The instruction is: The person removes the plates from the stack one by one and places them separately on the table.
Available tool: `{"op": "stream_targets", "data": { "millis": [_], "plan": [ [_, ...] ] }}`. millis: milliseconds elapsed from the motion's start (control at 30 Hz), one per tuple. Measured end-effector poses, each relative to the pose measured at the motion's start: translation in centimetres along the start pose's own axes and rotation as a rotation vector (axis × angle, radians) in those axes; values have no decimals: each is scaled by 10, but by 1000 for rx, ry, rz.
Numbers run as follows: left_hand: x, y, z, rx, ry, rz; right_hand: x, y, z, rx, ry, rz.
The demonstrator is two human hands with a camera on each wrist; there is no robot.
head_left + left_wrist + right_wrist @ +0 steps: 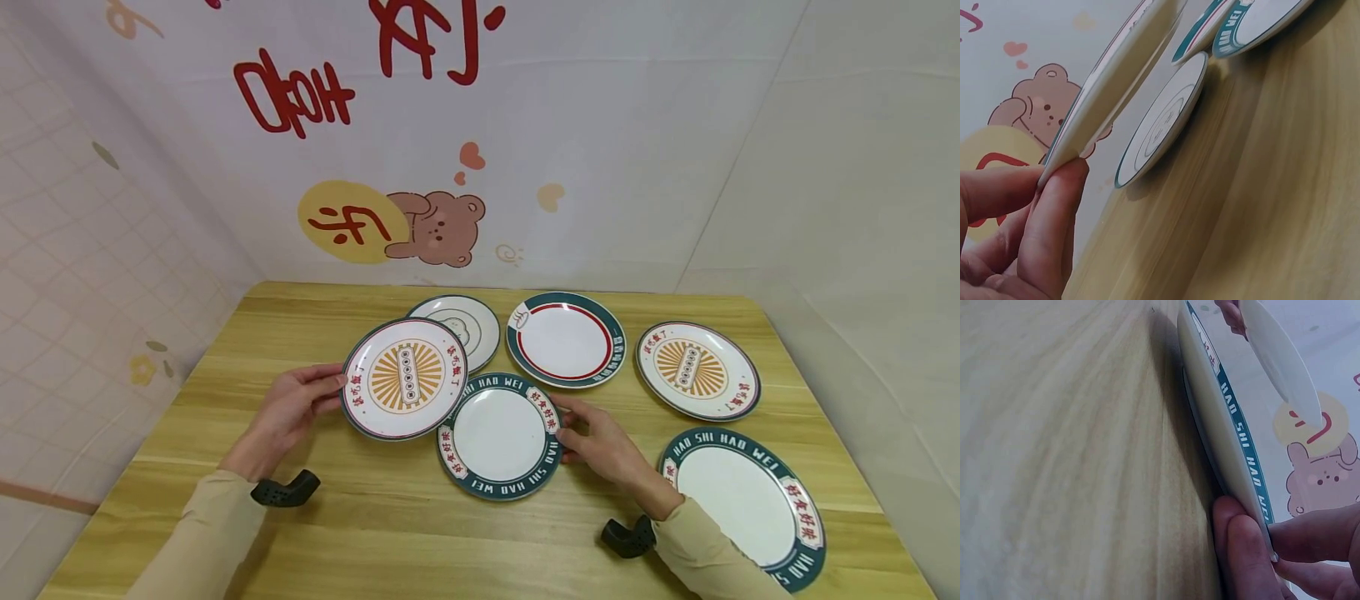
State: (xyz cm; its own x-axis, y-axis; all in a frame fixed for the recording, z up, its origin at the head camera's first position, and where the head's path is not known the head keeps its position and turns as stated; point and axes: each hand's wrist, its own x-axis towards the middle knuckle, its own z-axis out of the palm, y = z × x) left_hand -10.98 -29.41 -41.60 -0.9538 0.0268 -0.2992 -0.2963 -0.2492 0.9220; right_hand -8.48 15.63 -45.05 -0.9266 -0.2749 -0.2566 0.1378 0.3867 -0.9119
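My left hand (294,407) pinches the left rim of a round white plate (405,379) with an orange sunburst and red characters. In the left wrist view this plate's pale underside (1116,81) is raised above the table, thumb on one face and fingers on the other. A smaller plate with a wide green lettered rim (498,437) has its right edge between the thumb and fingers of my right hand (598,437). It sits low over the wood in the right wrist view. The sunburst plate overlaps its upper left edge in the head view.
Behind the raised plate lies a white plate with a cloud drawing (480,325). Beside it is a red-ringed plate (566,340). On the right are another sunburst plate (698,371) and a large green-rimmed plate (742,500). A printed cloth (600,167) backs the wooden table (420,542).
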Motion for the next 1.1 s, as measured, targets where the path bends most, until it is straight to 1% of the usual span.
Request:
{"op": "stream_targets", "data": {
  "millis": [300, 567, 733, 1100],
  "plan": [
    [7, 6, -13, 34, 19, -6, 0, 0, 1, -4, 7, 10],
    [14, 11, -24, 21, 34, -26, 1, 1, 1, -9, 12, -5],
    [20, 15, -29, 44, 60, -42, 1, 1, 1, -14, 15, -11],
    [31, 20, -47, 38, 109, -78, 0, -1, 1, -16, 29, -6]
  ]
}}
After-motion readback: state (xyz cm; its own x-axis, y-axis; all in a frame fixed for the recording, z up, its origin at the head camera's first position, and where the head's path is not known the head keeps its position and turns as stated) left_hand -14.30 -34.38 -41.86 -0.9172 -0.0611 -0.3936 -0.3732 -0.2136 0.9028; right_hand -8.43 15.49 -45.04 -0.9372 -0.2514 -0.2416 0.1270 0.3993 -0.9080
